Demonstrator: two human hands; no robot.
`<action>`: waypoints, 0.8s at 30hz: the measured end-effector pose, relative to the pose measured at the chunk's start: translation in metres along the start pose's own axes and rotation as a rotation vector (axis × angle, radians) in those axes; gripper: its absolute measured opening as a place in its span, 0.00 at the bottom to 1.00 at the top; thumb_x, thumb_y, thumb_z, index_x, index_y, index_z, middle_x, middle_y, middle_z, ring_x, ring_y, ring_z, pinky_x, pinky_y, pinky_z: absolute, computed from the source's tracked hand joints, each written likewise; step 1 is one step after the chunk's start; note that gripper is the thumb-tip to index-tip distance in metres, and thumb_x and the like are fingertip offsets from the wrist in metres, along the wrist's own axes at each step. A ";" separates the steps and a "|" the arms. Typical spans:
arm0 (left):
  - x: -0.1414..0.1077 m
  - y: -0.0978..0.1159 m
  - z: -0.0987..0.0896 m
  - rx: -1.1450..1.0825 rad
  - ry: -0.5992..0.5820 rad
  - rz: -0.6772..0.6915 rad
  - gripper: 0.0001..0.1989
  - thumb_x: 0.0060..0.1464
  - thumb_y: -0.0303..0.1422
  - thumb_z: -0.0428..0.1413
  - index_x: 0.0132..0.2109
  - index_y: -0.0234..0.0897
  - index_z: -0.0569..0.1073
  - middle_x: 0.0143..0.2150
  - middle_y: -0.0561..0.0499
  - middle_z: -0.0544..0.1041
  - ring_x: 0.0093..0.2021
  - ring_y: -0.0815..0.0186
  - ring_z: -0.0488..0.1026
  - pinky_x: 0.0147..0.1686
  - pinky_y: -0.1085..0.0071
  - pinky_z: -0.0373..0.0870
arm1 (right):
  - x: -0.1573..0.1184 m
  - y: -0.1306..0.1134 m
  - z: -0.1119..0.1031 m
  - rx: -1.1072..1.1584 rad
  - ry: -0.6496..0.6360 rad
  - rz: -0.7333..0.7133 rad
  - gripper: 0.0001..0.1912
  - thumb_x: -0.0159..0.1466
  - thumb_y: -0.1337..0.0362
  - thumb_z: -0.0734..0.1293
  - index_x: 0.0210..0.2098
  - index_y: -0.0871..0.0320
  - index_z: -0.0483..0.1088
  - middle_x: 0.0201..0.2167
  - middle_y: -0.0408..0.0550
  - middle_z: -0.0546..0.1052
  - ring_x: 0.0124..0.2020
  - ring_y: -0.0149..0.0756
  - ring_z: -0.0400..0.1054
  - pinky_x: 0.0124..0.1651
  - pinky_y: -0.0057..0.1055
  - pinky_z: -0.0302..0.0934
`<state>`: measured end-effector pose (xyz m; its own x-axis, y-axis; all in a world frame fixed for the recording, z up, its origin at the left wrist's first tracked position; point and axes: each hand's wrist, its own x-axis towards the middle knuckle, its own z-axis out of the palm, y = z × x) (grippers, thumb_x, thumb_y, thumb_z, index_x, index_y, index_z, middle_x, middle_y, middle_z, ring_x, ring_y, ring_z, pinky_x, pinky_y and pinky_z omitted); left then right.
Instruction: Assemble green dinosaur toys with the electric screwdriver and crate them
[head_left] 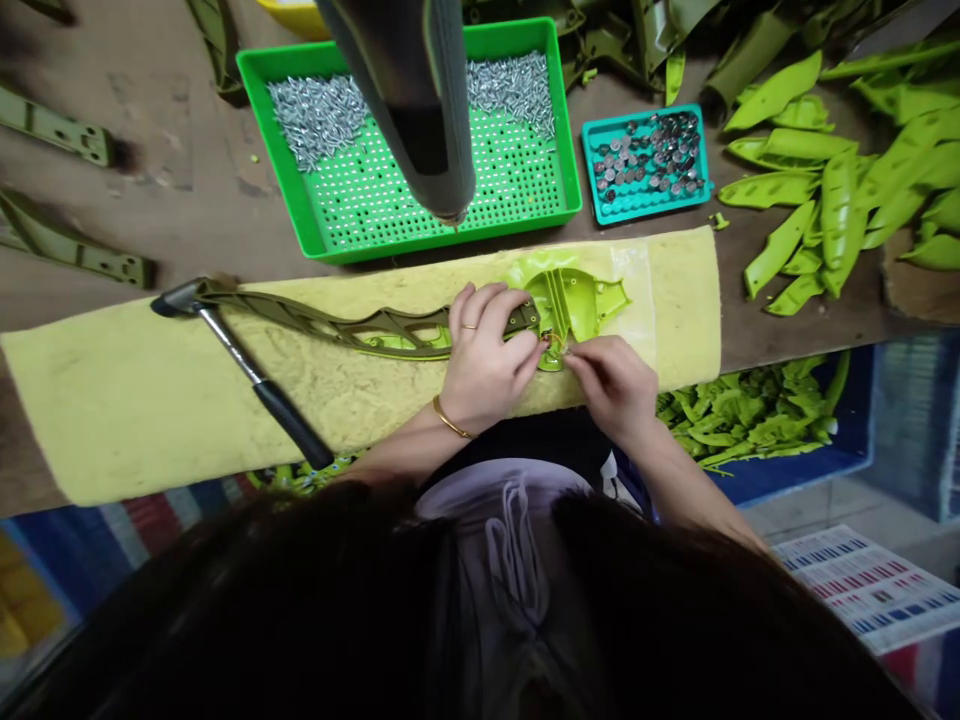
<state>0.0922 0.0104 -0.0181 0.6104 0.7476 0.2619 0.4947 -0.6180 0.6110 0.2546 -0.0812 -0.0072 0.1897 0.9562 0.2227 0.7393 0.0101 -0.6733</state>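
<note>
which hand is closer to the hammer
The left hand is nearer: it lies to the right of the hammer, not touching it. The right hand lies farther right, beyond the left hand.

Your right fingers [583, 368] hide what they pinch on the green plastic part [577, 305]; a dark upright tube [420, 110] hides the green tray's [517, 32] far middle.

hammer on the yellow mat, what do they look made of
The metal hammer with black grip looks like steel, its shaft shining; the grip looks like matte rubber or plastic. The yellow fibrous mat looks like felt or foam, with a fuzzy mottled surface; which is unclear.
</note>
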 end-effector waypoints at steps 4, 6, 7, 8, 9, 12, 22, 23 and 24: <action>-0.001 -0.005 0.000 -0.036 -0.018 0.007 0.10 0.59 0.34 0.55 0.30 0.38 0.75 0.55 0.46 0.71 0.59 0.54 0.62 0.64 0.47 0.51 | -0.004 0.004 0.005 -0.209 0.006 -0.216 0.05 0.65 0.64 0.66 0.39 0.55 0.74 0.30 0.46 0.77 0.34 0.32 0.69 0.36 0.29 0.64; -0.001 -0.007 -0.001 -0.049 -0.028 0.018 0.10 0.59 0.34 0.54 0.31 0.38 0.75 0.55 0.46 0.71 0.58 0.54 0.63 0.64 0.48 0.52 | -0.005 0.007 0.006 -0.246 -0.011 -0.224 0.06 0.65 0.62 0.65 0.39 0.54 0.74 0.30 0.46 0.76 0.34 0.33 0.68 0.36 0.29 0.63; -0.001 -0.008 -0.002 -0.045 -0.032 0.021 0.10 0.59 0.35 0.54 0.31 0.38 0.75 0.55 0.46 0.72 0.58 0.54 0.64 0.63 0.48 0.52 | -0.005 0.009 0.007 -0.258 -0.022 -0.218 0.07 0.66 0.61 0.65 0.39 0.54 0.74 0.30 0.46 0.76 0.34 0.33 0.67 0.36 0.30 0.62; -0.001 -0.008 -0.003 -0.034 -0.038 0.027 0.10 0.59 0.35 0.54 0.31 0.38 0.75 0.54 0.46 0.72 0.57 0.54 0.64 0.63 0.48 0.53 | -0.005 0.010 0.007 -0.268 -0.033 -0.213 0.07 0.66 0.61 0.64 0.39 0.54 0.74 0.30 0.46 0.76 0.34 0.33 0.67 0.37 0.30 0.62; -0.001 -0.007 -0.003 -0.017 -0.047 0.036 0.10 0.59 0.35 0.54 0.32 0.39 0.75 0.54 0.46 0.72 0.57 0.54 0.65 0.62 0.48 0.54 | -0.005 0.011 0.007 -0.275 -0.046 -0.212 0.08 0.67 0.60 0.64 0.39 0.54 0.74 0.30 0.46 0.76 0.34 0.33 0.66 0.37 0.30 0.61; 0.000 -0.003 -0.004 0.045 -0.040 0.045 0.10 0.59 0.37 0.54 0.32 0.39 0.75 0.54 0.46 0.72 0.56 0.55 0.67 0.61 0.48 0.57 | -0.003 0.013 0.007 -0.279 -0.098 -0.227 0.09 0.67 0.61 0.63 0.38 0.54 0.74 0.30 0.46 0.76 0.33 0.33 0.66 0.36 0.31 0.60; 0.001 0.003 0.005 0.108 0.087 0.013 0.14 0.59 0.38 0.56 0.26 0.38 0.73 0.49 0.46 0.75 0.49 0.58 0.69 0.54 0.52 0.59 | 0.013 0.002 -0.006 -0.343 -0.230 -0.278 0.10 0.68 0.61 0.60 0.39 0.55 0.73 0.34 0.47 0.76 0.36 0.33 0.67 0.34 0.30 0.60; 0.001 0.002 0.005 0.104 0.087 0.011 0.14 0.59 0.38 0.56 0.26 0.38 0.73 0.49 0.46 0.75 0.48 0.58 0.69 0.55 0.52 0.59 | 0.015 0.002 -0.006 -0.353 -0.243 -0.272 0.11 0.68 0.62 0.60 0.38 0.56 0.73 0.35 0.47 0.76 0.36 0.33 0.67 0.34 0.30 0.59; 0.000 0.001 0.005 0.103 0.084 0.007 0.14 0.59 0.38 0.56 0.27 0.38 0.73 0.49 0.46 0.75 0.48 0.58 0.68 0.55 0.52 0.58 | 0.016 0.001 -0.006 -0.369 -0.251 -0.259 0.11 0.68 0.62 0.60 0.37 0.56 0.73 0.34 0.47 0.75 0.35 0.33 0.67 0.34 0.31 0.59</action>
<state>0.0965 0.0085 -0.0212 0.5620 0.7584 0.3302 0.5543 -0.6416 0.5302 0.2621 -0.0675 -0.0003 -0.1573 0.9771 0.1430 0.9287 0.1956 -0.3150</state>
